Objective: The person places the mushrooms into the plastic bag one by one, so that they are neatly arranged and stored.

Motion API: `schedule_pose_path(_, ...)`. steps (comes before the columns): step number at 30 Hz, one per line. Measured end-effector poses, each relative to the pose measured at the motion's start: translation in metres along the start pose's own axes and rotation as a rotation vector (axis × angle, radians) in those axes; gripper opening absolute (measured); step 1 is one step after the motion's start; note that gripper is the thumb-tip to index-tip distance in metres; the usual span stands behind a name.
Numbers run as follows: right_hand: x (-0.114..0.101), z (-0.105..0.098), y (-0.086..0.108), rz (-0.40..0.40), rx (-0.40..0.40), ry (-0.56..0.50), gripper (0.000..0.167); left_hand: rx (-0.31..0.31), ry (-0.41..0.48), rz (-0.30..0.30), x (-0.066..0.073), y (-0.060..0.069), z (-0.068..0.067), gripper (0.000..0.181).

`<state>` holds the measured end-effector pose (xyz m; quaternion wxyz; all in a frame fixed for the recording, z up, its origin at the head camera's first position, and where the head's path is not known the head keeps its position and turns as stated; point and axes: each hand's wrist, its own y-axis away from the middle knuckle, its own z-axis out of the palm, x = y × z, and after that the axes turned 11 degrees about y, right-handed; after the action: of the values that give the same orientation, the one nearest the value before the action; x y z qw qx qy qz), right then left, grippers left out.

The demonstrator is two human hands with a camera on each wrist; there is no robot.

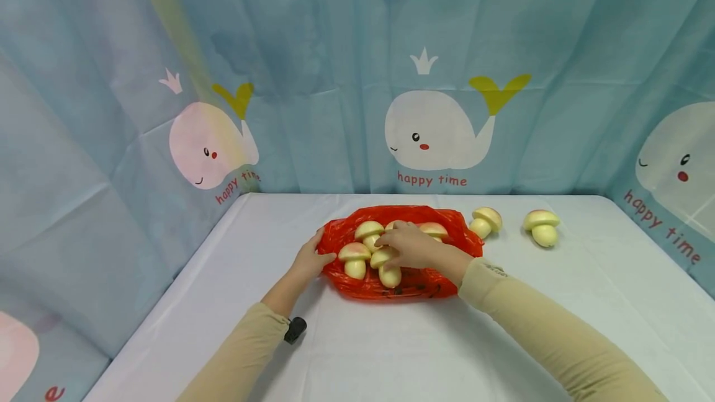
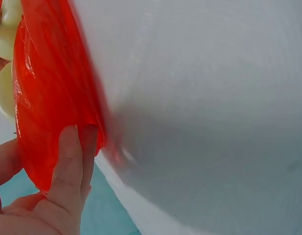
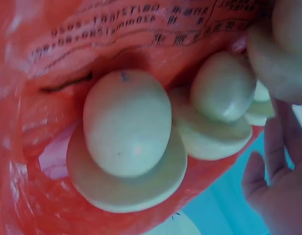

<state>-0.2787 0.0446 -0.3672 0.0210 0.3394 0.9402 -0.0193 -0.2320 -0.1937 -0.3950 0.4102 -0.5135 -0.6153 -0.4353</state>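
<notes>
A red plastic bag [image 1: 363, 293] lies spread on the table with several toy mushrooms in it. My left hand [image 1: 307, 260] grips its left edge; the left wrist view shows fingers [image 2: 67, 166] on the outside of the red plastic [image 2: 53, 88]. Over the middle of the bag, my right hand [image 1: 412, 247] has curled fingers and thumb round a pale mushroom [image 1: 390, 275]. Another mushroom [image 1: 354, 259] stands beside it, cap up. Close mushrooms [image 3: 126, 127] fill the right wrist view, where a partly visible hand [image 3: 283, 186] is at the right; which hand cannot be told.
Two mushrooms lie outside the bag on the white table [image 1: 357, 352], one [image 1: 486, 222] by its right edge and one [image 1: 543, 228] farther right. A small black object [image 1: 295, 330] is at the left sleeve. Behind the table hangs a blue whale-print curtain [image 1: 335, 79].
</notes>
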Motion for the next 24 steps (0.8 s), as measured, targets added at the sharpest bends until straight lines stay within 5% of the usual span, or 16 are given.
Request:
schedule_pose_path(4, 0.001, 0.002, 0.001, -0.005, 0.048, 0.002, 0.039, 0.006, -0.023, -0.002, 0.0, -0.001, -0.001, 0.071)
schedule_pose_path(12, -0.002, 0.001, 0.011, 0.062, -0.027, -0.007, 0.06, 0.002, -0.014, -0.027, 0.001, 0.0, -0.001, 0.072)
schedule_pose_path(24, -0.012, 0.013, 0.014, 0.154, 0.113, 0.086, 0.06, -0.008, -0.02, -0.057, 0.0, 0.001, 0.0, 0.072)
